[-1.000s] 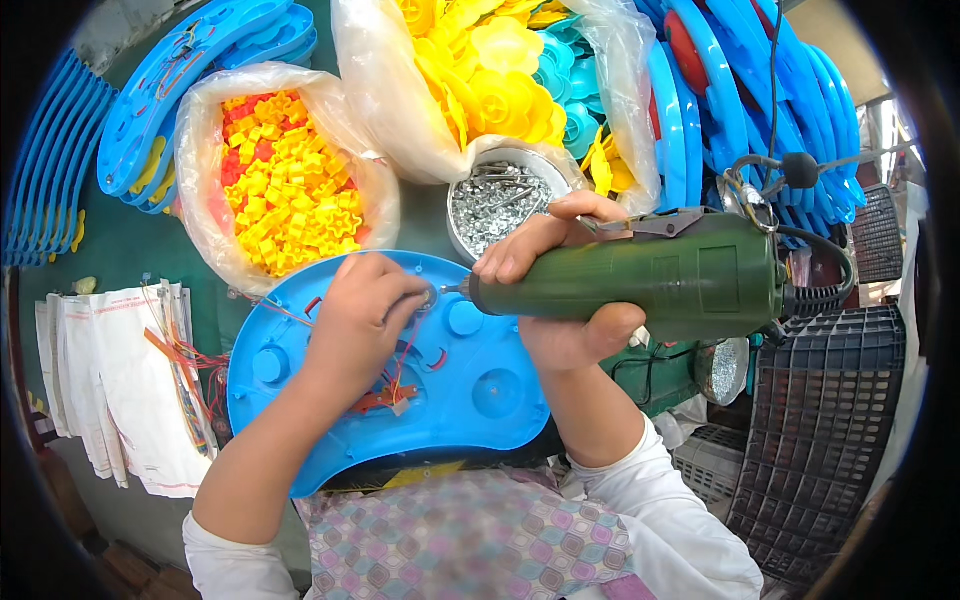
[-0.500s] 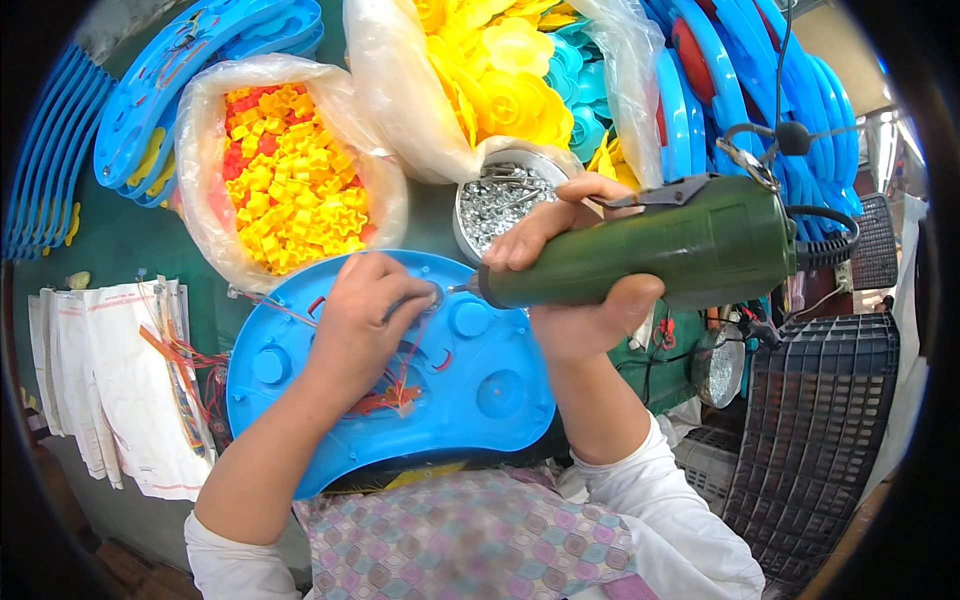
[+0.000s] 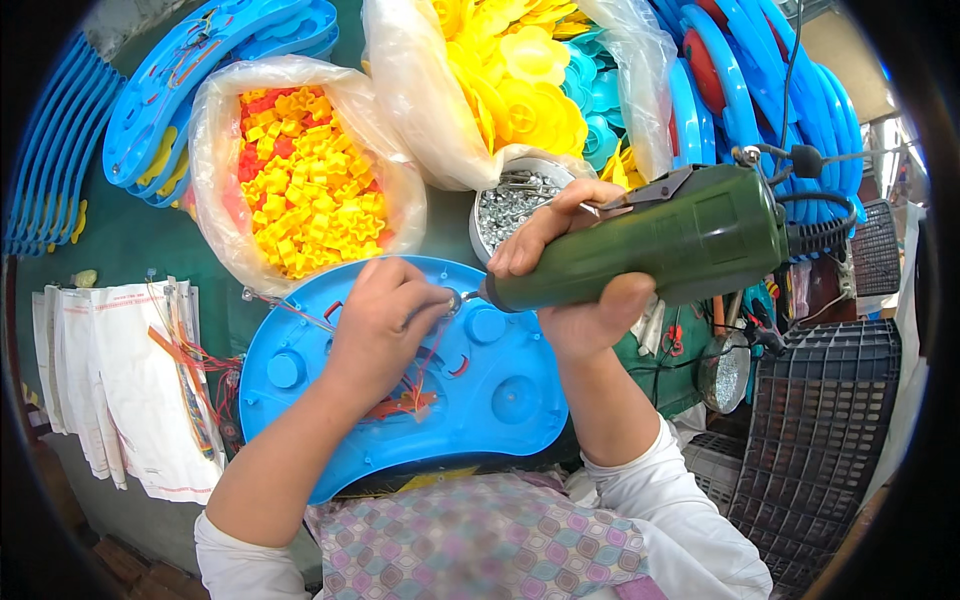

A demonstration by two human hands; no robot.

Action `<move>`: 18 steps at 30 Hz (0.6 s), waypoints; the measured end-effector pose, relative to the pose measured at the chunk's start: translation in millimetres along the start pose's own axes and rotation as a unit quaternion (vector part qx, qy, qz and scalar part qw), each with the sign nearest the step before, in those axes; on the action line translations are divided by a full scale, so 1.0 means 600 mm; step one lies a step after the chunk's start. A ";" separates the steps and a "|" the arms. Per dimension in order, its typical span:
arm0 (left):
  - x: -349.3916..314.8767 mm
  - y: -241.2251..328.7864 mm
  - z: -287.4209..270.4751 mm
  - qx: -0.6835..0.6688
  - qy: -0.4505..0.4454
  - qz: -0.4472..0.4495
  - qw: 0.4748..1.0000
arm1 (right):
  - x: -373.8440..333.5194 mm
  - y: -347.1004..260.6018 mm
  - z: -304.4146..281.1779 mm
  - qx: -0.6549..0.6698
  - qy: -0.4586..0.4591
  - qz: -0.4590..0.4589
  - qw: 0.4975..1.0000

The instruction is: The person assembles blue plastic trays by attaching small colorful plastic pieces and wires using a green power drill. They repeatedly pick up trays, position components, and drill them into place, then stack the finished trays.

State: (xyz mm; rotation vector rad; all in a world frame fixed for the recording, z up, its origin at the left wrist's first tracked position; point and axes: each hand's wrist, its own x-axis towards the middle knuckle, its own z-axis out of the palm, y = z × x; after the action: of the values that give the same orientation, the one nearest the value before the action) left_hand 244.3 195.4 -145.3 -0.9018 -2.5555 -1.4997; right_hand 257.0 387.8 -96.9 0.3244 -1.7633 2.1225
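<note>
My right hand (image 3: 590,300) is wrapped round a green electric screwdriver (image 3: 640,240), its thumb below the body and fingers above. The driver lies nearly level, its bit (image 3: 474,295) pointing left to my left fingertips. My left hand (image 3: 385,320) is closed in a pinch at a small, round, greyish part (image 3: 455,301), too small to name. Both hands are over a blue plastic shell (image 3: 470,410) with round bosses and a kidney-like outline. Red wires and a small orange-brown board (image 3: 392,407) lie inside it, partly hidden by my left wrist.
Behind the shell stand a bag of small yellow and red pieces (image 3: 315,200), a round tin of screws (image 3: 515,205) and a bag of yellow and teal flower shapes (image 3: 530,100). White sheets (image 3: 130,370) with wires lie left. Blue shells (image 3: 825,130) and a black crate (image 3: 815,430) are right.
The whole view has shifted slightly, so most things sit a little farther right. The driver's bit stays at the left fingertips, and both hands keep their grip.
</note>
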 end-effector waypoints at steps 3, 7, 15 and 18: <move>-0.001 -0.004 0.001 0.002 0.001 0.005 1.000 | 0.001 0.000 0.000 -0.007 -0.006 -0.001 1.000; -0.002 -0.005 0.004 0.008 0.004 0.012 1.000 | 0.003 -0.009 0.008 -0.001 -0.054 0.054 0.997; -0.003 -0.004 -0.002 0.017 -0.017 0.010 1.000 | 0.031 -0.007 0.007 0.025 -0.112 0.050 0.992; -0.003 0.006 -0.002 0.020 0.004 0.025 0.999 | 0.019 -0.006 -0.002 0.059 -0.074 -0.004 0.996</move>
State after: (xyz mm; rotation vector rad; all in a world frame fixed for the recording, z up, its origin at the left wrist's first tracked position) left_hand 247.3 195.1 -142.2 -0.9454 -2.5284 -1.4318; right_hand 247.9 391.2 -89.6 0.5311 -1.7137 2.2536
